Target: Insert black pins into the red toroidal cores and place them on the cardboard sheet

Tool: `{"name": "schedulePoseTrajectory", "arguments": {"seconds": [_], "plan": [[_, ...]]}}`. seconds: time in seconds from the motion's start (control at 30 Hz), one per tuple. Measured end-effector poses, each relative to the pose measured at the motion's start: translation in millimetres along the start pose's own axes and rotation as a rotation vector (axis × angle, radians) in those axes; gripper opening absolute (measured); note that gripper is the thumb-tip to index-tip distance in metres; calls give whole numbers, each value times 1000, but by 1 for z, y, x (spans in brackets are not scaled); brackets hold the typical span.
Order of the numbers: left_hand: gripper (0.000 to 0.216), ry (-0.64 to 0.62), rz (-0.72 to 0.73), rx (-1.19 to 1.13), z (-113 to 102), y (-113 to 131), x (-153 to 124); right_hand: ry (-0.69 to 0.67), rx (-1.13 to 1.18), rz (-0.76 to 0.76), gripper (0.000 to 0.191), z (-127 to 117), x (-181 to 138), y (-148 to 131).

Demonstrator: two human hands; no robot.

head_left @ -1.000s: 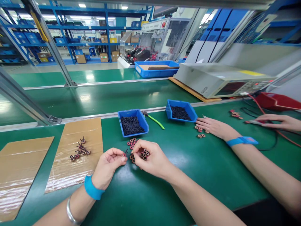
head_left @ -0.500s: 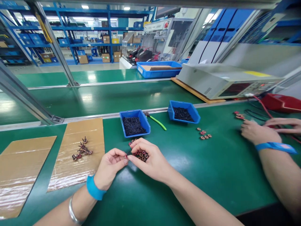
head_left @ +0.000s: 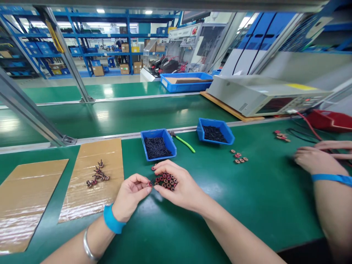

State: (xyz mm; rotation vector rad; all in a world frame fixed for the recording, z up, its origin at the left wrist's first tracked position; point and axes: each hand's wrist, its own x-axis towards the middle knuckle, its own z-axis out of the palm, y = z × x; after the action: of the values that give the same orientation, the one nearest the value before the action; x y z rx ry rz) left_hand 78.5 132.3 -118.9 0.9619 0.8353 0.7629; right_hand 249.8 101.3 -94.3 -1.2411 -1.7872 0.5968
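Observation:
My left hand and my right hand meet over a green mat, fingertips pinched together on one small red-and-black wound coil. Under my right fingers lies a pile of the same coils. A blue bin of black pins stands just beyond the pile. My left wrist wears a blue strap and a silver bangle. Several coils with pins sticking up rest on a taped cardboard sheet to the left.
A second blue bin and a green-handled tool lie further back. A few coils sit right of centre. A co-worker's hands work at the far right beside a grey test instrument and a red case.
My hands stayed together on the coil, with my right hand now spread more over the pile. The co-worker's hand drew away from the loose coils to the far right.

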Motion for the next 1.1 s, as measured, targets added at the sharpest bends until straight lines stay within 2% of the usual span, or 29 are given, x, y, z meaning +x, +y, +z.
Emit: {"name": "schedulePoseTrajectory", "arguments": {"seconds": [0.3,0.4,0.5,0.6,0.7,0.8,0.87,0.93,1.0,1.1], "plan": [[26,-37,24,15,-1,-2,1,10,25,16,14,6,-1,-2],[30,-13,9,10,-2,-3,1,40,28,2,15,5,-1,-1],[37,66,-20,4,-1,6,-3,87,-8,-23,15,-3,1,6],[35,134,-6,-20,-6,26,-14,176,-146,-57,13,-12,5,18],[34,248,40,-15,-23,47,-35,261,-282,-93,14,-19,10,34],[34,415,21,2,-52,58,-60,287,-367,-139,16,-21,21,50],[33,509,19,-19,-70,59,-75,248,-416,-145,20,-19,33,61],[36,574,11,-4,-84,57,-87,175,-477,-84,24,-14,50,70],[39,613,7,102,-94,54,-96,34,-587,15,29,-8,70,73],[41,652,14,326,-102,51,-105,-249,-735,182,36,-1,96,70]]}}
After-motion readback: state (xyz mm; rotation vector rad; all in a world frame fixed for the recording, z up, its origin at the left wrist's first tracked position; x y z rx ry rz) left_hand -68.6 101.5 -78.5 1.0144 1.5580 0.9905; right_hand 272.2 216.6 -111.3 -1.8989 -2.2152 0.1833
